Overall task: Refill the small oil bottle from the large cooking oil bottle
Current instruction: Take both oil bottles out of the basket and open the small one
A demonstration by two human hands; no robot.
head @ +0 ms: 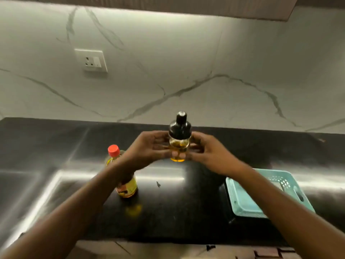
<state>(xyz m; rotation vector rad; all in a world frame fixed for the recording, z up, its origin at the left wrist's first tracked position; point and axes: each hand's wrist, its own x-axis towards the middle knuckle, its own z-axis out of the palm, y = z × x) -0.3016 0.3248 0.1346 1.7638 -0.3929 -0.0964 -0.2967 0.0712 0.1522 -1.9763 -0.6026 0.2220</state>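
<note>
The small oil bottle point(178, 144) is clear with a black pump top and holds some yellow oil. It is upright, lifted above the black counter point(186, 202) near the wall. My left hand point(149, 148) grips its left side and my right hand point(207, 150) grips its right side, fingers wrapped around the glass body. The large cooking oil bottle point(127, 187) stands on the counter at the left, with a red cap point(113, 147) on and a yellow-red label. My left forearm hides its middle.
A teal plastic basket point(242, 200) sits on the counter at the right, under my right forearm. A white wall socket point(91, 60) is on the marble backsplash. The counter's front edge runs along the bottom of the view.
</note>
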